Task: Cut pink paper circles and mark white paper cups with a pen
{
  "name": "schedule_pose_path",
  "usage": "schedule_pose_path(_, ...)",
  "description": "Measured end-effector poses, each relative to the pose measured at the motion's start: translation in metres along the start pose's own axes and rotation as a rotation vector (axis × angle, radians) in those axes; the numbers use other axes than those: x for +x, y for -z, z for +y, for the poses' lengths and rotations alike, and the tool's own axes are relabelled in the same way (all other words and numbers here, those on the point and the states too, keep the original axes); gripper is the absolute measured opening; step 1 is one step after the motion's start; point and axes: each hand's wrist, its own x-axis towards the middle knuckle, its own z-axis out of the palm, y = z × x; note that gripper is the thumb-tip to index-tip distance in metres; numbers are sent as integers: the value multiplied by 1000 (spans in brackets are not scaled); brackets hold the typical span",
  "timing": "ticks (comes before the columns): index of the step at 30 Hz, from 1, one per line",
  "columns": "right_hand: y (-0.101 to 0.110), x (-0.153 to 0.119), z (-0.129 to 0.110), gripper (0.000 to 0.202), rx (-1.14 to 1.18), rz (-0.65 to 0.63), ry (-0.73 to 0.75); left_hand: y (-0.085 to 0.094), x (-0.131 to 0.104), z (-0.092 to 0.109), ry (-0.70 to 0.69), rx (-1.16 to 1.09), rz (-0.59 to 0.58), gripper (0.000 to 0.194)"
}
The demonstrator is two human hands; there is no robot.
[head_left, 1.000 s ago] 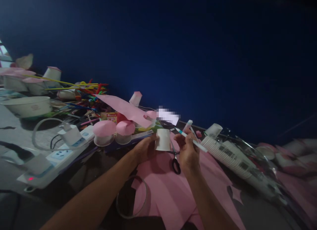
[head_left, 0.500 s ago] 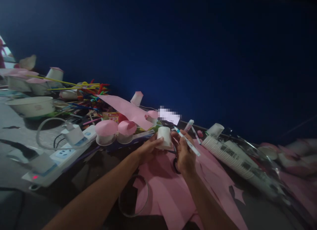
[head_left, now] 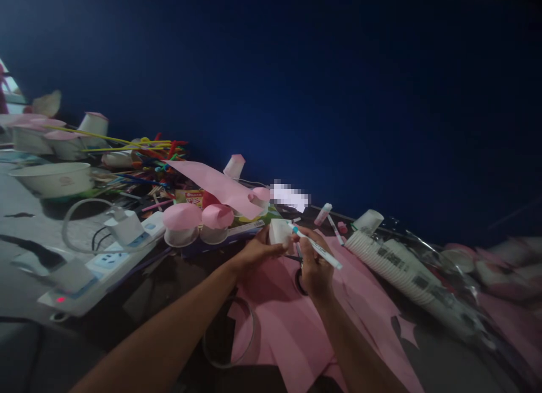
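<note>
In the middle of the head view, my left hand (head_left: 263, 252) is closed around a small white paper cup (head_left: 279, 234). My right hand (head_left: 317, 267) pinches a white marker (head_left: 318, 249) with a blue-green band near its tip. That tip is at the right side of the cup; whether it touches the surface I cannot tell. Pink paper (head_left: 292, 319) lies in overlapping sheets under both hands. The dark handle loop of what look like scissors (head_left: 300, 281) shows beside my right hand, partly covered by it.
At right lies a plastic-wrapped stack of paper cups (head_left: 398, 269). On the left are a power strip (head_left: 101, 269) with plugs, a white bowl (head_left: 55, 179) and colourful pipe cleaners (head_left: 165, 150). Two pink-topped cups (head_left: 182, 226) stand near my left hand. A glue stick (head_left: 323, 213) lies behind.
The marker has moved left and slightly down, so its tip now reaches the cup. The cup has turned or tilted a little in my left hand.
</note>
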Motion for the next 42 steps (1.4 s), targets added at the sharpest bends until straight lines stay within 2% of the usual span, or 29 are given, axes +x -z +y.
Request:
schedule_pose_path(8,-2,-3,5,18,-5,-48,15,0,-1,0,-38,102,26,62)
schedule_pose_path(14,0,0,5,19,-19,18,-48,2,1,-1,-26,50,-11,67)
schedule_pose_path(23,1,1,2,17,25,-3,-49,2,0,0,-35,74,-26,63)
schedule_pose_path(26,-1,0,6,18,119,32,-137,3,1,-1,-49,49,-46,61)
schedule_pose_path(30,-6,0,17,19,379,179,-266,6,4,-3,-84,-45,-85,64)
schedule_pose_path(33,-8,0,23,22,476,193,-323,7,5,-4,-96,-125,-149,56)
schedule_pose_path(37,-7,-1,23,24,368,146,-266,5,3,-4,-104,-140,-140,49)
schedule_pose_path(42,-5,-3,17,22,243,62,-202,1,2,0,-78,-39,-59,62)
